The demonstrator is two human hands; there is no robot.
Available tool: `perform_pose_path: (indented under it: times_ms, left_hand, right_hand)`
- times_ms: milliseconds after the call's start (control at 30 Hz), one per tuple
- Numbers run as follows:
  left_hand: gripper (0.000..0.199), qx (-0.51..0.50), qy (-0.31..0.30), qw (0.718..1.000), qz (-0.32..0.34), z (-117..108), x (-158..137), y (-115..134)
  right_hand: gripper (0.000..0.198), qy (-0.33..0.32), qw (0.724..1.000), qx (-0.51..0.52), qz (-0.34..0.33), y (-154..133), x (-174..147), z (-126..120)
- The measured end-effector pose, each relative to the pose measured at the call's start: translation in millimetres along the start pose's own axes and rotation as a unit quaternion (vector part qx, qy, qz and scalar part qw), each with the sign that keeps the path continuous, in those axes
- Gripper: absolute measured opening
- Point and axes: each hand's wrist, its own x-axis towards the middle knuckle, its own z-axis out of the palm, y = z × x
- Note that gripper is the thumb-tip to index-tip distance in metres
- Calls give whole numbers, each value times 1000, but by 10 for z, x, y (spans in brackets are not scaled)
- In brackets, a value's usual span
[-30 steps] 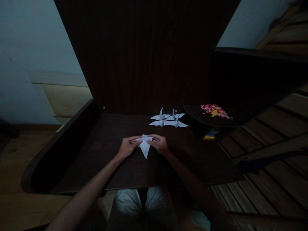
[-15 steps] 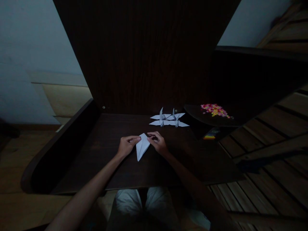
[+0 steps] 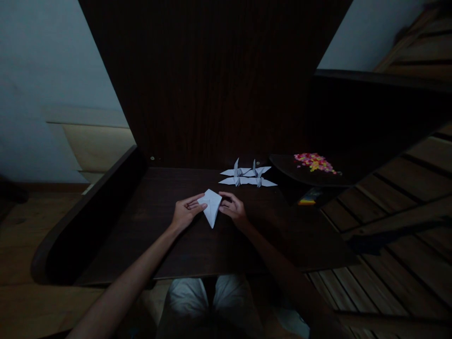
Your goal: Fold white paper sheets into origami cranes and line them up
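Observation:
A white folded sheet of paper [image 3: 212, 207], kite-shaped with its narrow point toward me, is just above the dark desk. My left hand [image 3: 184, 213] pinches its left corner, with the thumb on top and the fingers behind. At the right edge is my right hand [image 3: 233, 207], index finger and thumb apart around the right corner; whether they touch the paper is hard to tell. Beyond the hands stand several white origami cranes [image 3: 247, 175], grouped closely with wings spread.
The dark wooden desk [image 3: 134, 226] has a raised side panel [image 3: 88, 212] at left and a tall back panel [image 3: 219, 84]. At right, a rounded shelf [image 3: 286, 167] carries a heap of small colourful pieces [image 3: 316, 162]. Below it lies a rainbow-striped item [image 3: 308, 197].
The folded paper has turned, its lower point swinging right, and moved slightly away from me. My right fingers have spread from its edge, while the left hand keeps its pinch.

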Motion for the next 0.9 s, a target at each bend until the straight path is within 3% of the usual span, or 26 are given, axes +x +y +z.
perform_pose_path:
  times_ms: [133,333,500,633,900]
  left_hand:
    - [58,40,-30,999,10,26,-42,32]
    - [47,135,-29,989,50,12,-47,-8]
    - [26,181,-24,975,130,26,-48,-5]
    - [18,195,-22,959,204,30,-58,36]
    - [18,173,-13,964,200,-5,-47,39]
  right_hand:
    - [46,3,1000,-18,10,15,-12,56]
    - [40,30,997,-70,24,48,-4,63]
    - [21,54,983,-168,-56,17,-34,88]
    - [16,84,974,-181,-109,-38,-59,122]
    - [14,73,972,-194,-111,-69,-48,100]
